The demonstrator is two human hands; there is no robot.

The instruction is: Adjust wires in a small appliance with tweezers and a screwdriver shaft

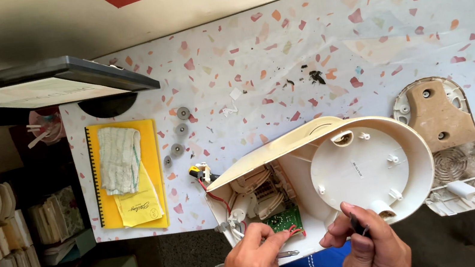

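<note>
The opened cream appliance housing (338, 169) lies at the worktop (298, 41) near edge. Left hand (253, 264) pinches red wires (293, 229) by the green circuit board (284, 218). Right hand (372, 244) grips a dark tool handle (357, 225), its tip hidden.

Table (309, 28): white top with terrazzo-style orange/pink flecks. Landmark: opened cream appliance housing (338, 169) at the near edge. Left of it: yellow spiral notebook (150, 162) with a folded cloth (118, 159) on top. Between them, four grey discs (177, 136). Right: detached base plate (447, 144). Beyond: dark debris (315, 75).
</note>
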